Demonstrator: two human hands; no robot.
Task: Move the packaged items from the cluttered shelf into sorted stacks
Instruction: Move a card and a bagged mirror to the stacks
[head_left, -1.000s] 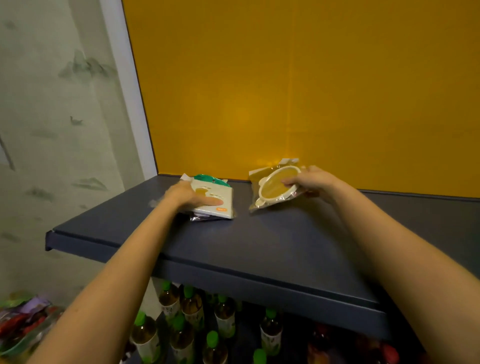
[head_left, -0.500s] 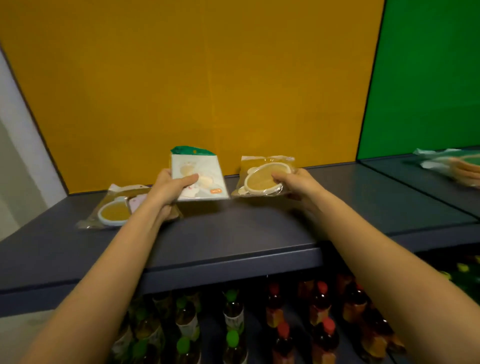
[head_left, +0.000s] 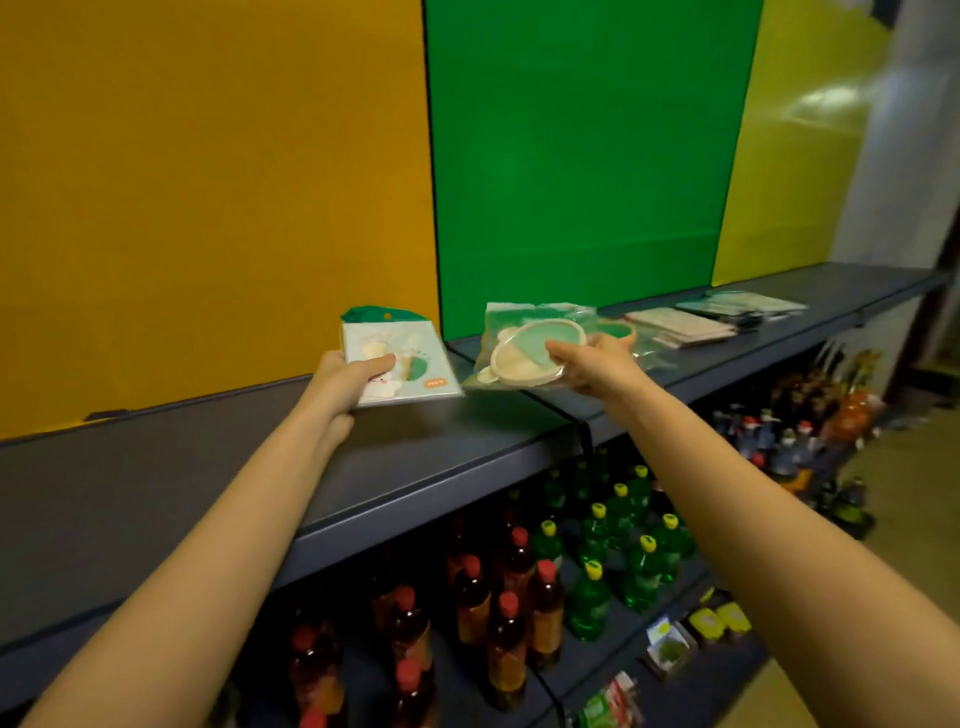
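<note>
Above the shelf (head_left: 467, 457), the left hand (head_left: 343, 379) grips a flat card packet (head_left: 410, 364), green header pointing away; the right hand (head_left: 587, 364) clasps a round bagged dish (head_left: 524, 353), tilted.

Both your arms are extended forward, forearms bare. Your left hand (head_left: 345, 375) is closed in a thumb-on-top pinch, fingers beneath. Your right hand (head_left: 592, 364) is likewise closed, thumb pointing left, wrist straight.

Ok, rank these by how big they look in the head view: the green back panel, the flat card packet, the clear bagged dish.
1. green back panel, by far.
2-3. flat card packet in the left hand and clear bagged dish in the right hand: too alike to rank.
</note>
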